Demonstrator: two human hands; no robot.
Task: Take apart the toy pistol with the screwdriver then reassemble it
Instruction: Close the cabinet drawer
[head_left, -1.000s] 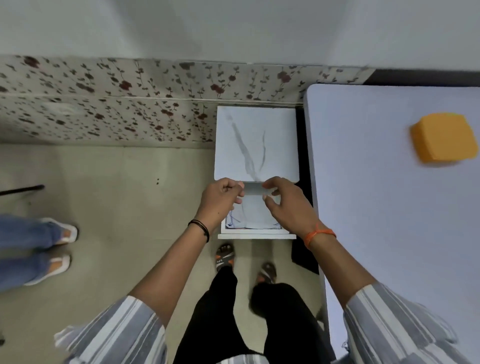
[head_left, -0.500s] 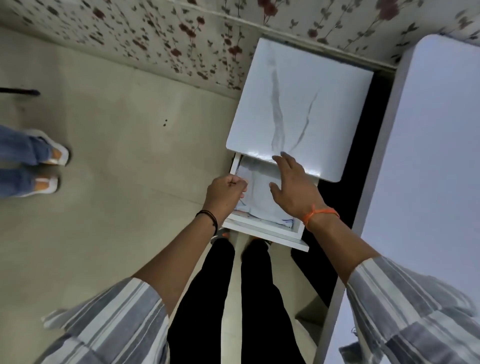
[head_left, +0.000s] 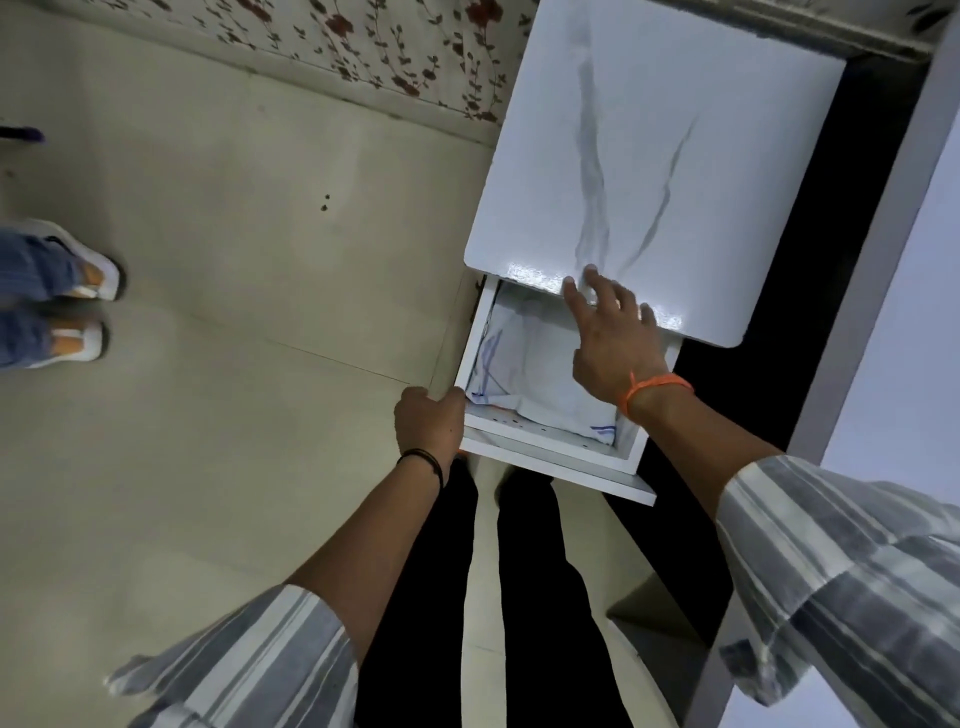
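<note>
A white drawer (head_left: 545, 452) stands pulled out of a small white cabinet with a marbled top (head_left: 649, 156). Inside lies a white cloth with blue lines (head_left: 535, 374). My left hand (head_left: 428, 421) grips the drawer's front left corner. My right hand (head_left: 610, 338) hovers over the drawer with its fingers spread, the fingertips at the cabinet top's front edge, holding nothing. No toy pistol and no screwdriver are in view.
A pale table (head_left: 893, 260) runs along the right, with a dark gap (head_left: 810, 312) between it and the cabinet. Another person's feet in white shoes (head_left: 78, 296) stand on the tiled floor at the left. My own legs are below the drawer.
The drawer has come further out. My left hand moved from inside the drawer to its front left corner. My right hand opened and reached toward the back. The view tilted down.
</note>
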